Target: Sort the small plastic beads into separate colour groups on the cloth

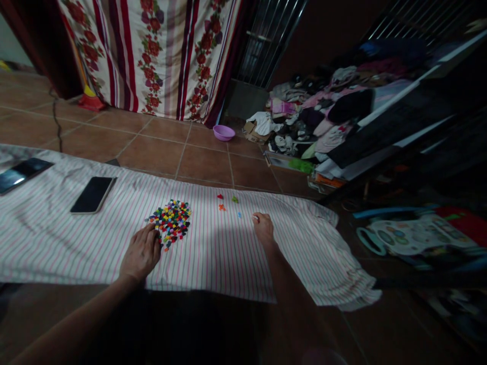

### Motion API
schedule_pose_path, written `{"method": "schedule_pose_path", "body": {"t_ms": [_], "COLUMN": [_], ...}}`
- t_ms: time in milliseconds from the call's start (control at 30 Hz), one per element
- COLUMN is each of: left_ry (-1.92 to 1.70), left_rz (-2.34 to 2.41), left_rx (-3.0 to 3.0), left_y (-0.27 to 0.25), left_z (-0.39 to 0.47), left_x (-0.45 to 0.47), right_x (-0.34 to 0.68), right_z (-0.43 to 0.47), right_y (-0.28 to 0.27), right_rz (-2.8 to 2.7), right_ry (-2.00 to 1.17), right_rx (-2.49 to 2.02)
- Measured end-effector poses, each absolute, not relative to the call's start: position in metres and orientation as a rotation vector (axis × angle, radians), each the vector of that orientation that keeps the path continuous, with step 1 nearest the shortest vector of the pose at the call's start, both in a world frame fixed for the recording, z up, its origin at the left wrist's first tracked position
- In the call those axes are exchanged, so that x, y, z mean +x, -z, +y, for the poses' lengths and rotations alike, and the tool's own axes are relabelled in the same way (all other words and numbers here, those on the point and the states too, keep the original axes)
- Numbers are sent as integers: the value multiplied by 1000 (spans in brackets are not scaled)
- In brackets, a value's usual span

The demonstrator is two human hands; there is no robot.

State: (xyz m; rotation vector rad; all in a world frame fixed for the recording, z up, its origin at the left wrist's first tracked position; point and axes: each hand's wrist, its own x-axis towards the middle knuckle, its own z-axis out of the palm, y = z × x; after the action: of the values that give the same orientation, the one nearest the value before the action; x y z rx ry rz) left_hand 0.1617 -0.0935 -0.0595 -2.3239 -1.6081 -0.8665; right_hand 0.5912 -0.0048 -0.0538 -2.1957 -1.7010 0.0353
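A heap of small, many-coloured pieces (pixel 173 220) lies on a striped cloth (pixel 213 258). At the heap's lower left edge rests my left hand (pixel 140 251), fingers stretched forward and lying flat, touching the nearest pieces. My right hand (pixel 264 227) is closed in a pinch to the right, with a small white piece (pixel 255 217) showing at its fingertips. Between the heap and this hand lie a small red cluster (pixel 219 196), a green cluster (pixel 235 199), an orange cluster (pixel 222 208) and a light blue piece (pixel 239 215), apart from each other.
Left on the cloth lie a dark-screened phone (pixel 93 195) and another dark, flat device (pixel 23 173). Beyond is a tiled floor (pixel 152 147) with a purple basin (pixel 223 133) and a floral curtain (pixel 152 56). Clothes (pixel 319 106) are heaped at the right.
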Motion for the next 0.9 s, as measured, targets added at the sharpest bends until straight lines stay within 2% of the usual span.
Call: {"method": "schedule_pose_path", "body": {"t_ms": [900], "left_ry": [855], "left_rz": [-1586], "left_rx": [-2339], "left_y": [58], "left_z": [-93], "left_x": [161], "right_x": [603], "right_z": [-2], "right_y": [81], "right_rz": [-1634], "right_ry": [18], "right_rx": [-1845]}}
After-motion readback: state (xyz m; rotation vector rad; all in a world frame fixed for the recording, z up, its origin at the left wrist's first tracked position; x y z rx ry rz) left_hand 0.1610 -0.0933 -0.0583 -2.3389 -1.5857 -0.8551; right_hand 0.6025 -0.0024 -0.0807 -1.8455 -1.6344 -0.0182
